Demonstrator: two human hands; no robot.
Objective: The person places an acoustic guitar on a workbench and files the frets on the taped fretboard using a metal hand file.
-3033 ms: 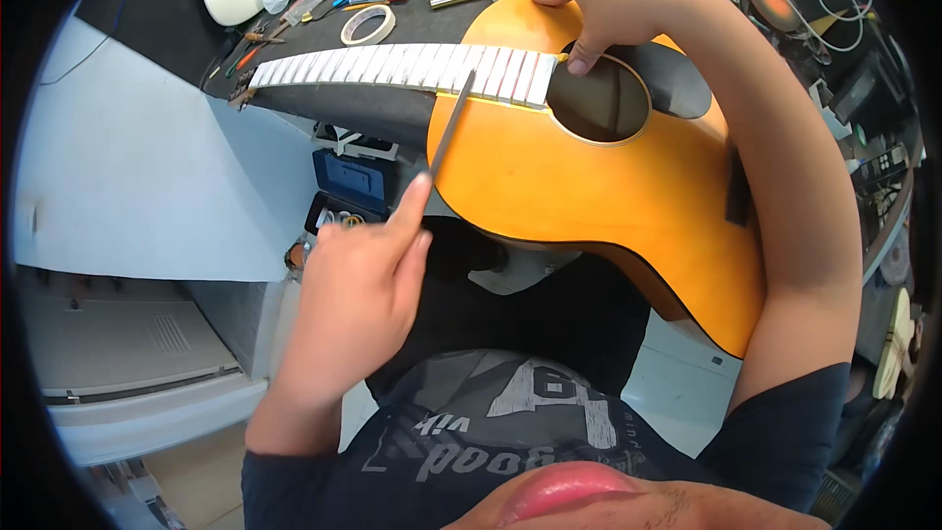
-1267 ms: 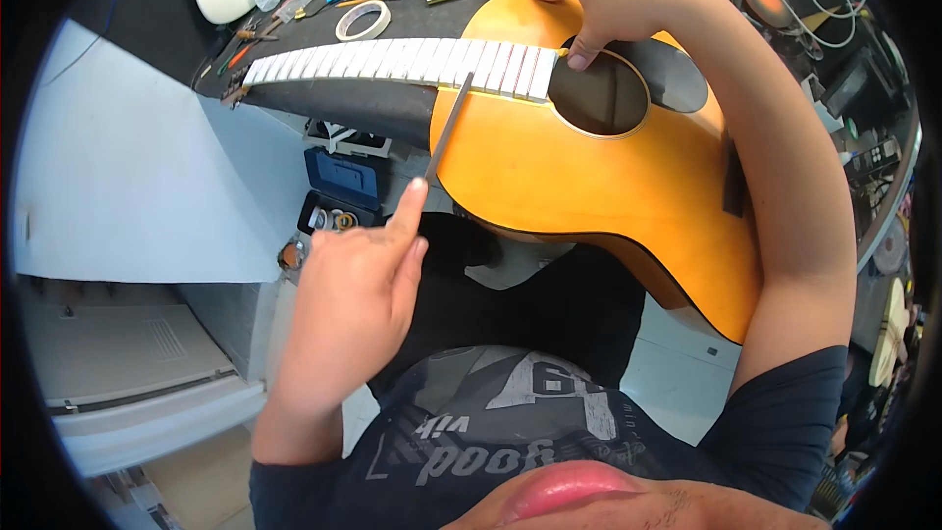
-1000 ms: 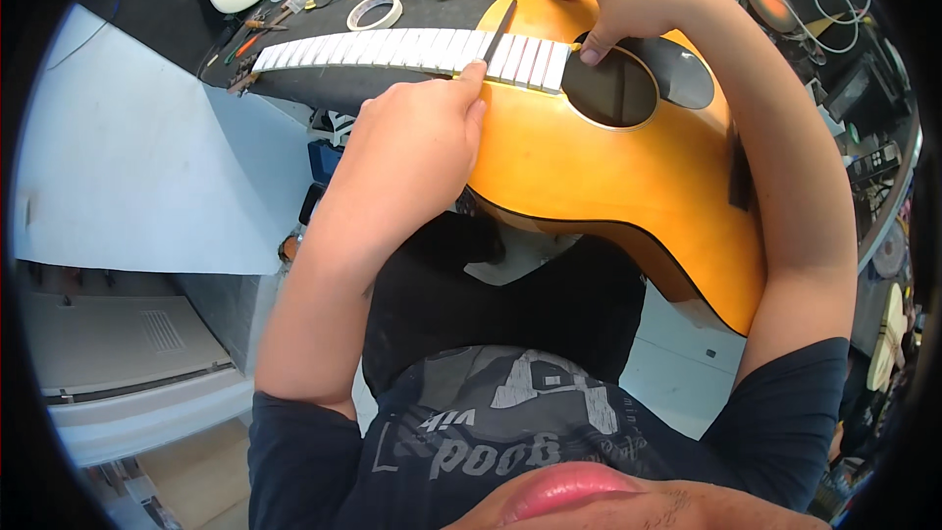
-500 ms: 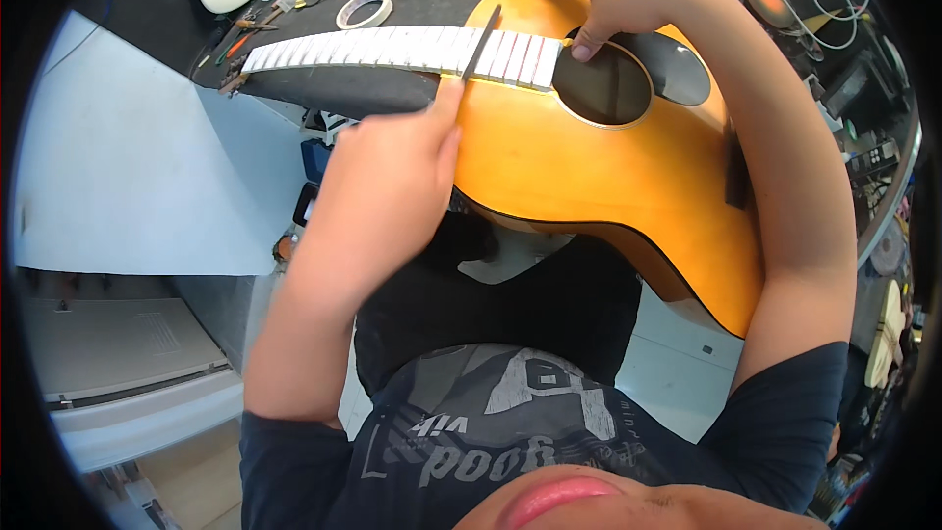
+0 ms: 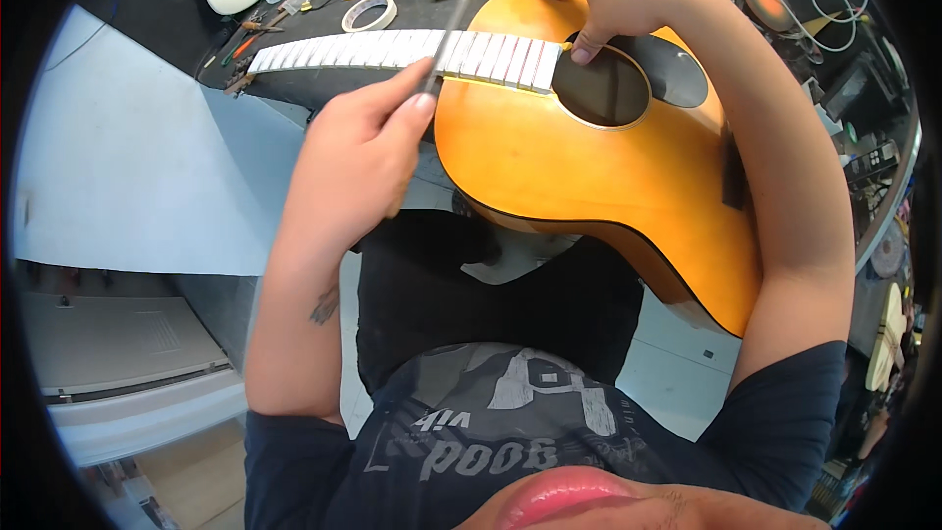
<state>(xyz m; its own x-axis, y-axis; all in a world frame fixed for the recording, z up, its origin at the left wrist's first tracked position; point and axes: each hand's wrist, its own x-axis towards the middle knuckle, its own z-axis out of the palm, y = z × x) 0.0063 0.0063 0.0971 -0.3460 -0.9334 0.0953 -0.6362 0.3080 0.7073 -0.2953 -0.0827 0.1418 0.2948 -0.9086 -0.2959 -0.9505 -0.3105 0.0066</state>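
Here, above the lap (image 5: pixel 412 280) and reaching over the tabletop (image 5: pixel 424 16), an orange guitar (image 5: pixel 589 182) lies under the right hand (image 5: pixel 620 2), fingers spread, while the left hand (image 5: pixel 358 152) pinches a slim rod (image 5: pixel 452 29) across the fretboard (image 5: pixel 502 57).

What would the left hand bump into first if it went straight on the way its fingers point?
For the left hand, probably the guitar's white-covered neck, just beyond the fingertips. Depth is unclear, so it might pass above.
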